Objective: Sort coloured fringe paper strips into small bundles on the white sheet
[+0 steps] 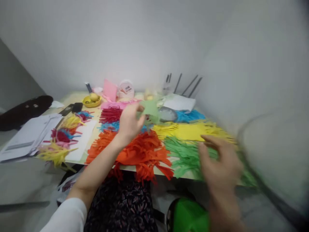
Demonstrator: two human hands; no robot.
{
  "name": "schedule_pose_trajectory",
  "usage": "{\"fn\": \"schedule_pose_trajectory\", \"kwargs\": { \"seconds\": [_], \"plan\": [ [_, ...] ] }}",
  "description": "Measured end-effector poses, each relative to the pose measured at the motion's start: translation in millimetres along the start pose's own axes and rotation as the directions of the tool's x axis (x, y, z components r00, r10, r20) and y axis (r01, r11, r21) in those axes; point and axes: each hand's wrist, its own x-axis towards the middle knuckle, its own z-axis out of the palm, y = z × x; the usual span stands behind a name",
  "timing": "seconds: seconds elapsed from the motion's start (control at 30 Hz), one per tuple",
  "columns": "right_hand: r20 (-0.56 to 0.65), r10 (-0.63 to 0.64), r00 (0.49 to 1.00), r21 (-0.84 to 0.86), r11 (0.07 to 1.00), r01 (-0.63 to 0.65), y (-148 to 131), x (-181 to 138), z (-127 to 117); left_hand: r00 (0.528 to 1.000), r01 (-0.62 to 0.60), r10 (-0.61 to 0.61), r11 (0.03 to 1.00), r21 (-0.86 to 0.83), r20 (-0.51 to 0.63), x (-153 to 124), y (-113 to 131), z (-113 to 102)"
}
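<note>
My left hand (pixel 131 120) is raised over the middle of the table, thumb and fingers pinched on a pale green piece of paper (pixel 151 109), blurred by motion. My right hand (pixel 220 161) hovers over the right front of the table with thumb and fingers apart and nothing visible between them. Just beyond it lies yellow fringed paper (pixel 190 131), and beside it green fringed paper (pixel 184 153). Below my left wrist spreads a pile of orange fringed paper (pixel 145 151), some strips hanging over the front edge. Dark red fringed paper (pixel 109 115) lies behind it.
Blue fringed paper (pixel 190 115) and a white sheet (pixel 180 102) lie at the back right. A white tub (pixel 126 89) and a yellow bowl (pixel 91 101) stand at the back. Multicoloured fringed strips (pixel 64 135) and papers (pixel 26 138) cover the left. A dark curved cable-like shape (pixel 263 183) is at right.
</note>
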Motion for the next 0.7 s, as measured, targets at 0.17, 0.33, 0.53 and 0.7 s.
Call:
{"fn": "schedule_pose_trajectory", "kwargs": {
  "seconds": [0.17,0.33,0.53,0.7],
  "plan": [
    [0.084,-0.377,0.922,0.145,0.92,0.363,-125.0,-1.2,80.4,0.969,-0.04,-0.015,0.975,0.217,0.248,-56.2,2.6,-35.7],
    [0.209,-0.406,0.89,0.214,0.907,0.363,-130.2,0.3,115.6,0.951,0.075,-0.14,0.97,0.231,0.277,-78.2,-27.3,-81.2],
    [0.422,-0.363,0.831,0.356,0.909,0.216,-132.4,25.1,95.1,0.872,0.341,-0.271,0.933,-0.111,0.407,-72.1,-62.1,-106.0],
    [0.618,-0.196,0.761,0.343,0.939,-0.036,-128.5,32.0,93.2,0.828,0.455,-0.268,0.835,-0.309,0.492,-67.8,-69.6,-110.6]
  ]
}}
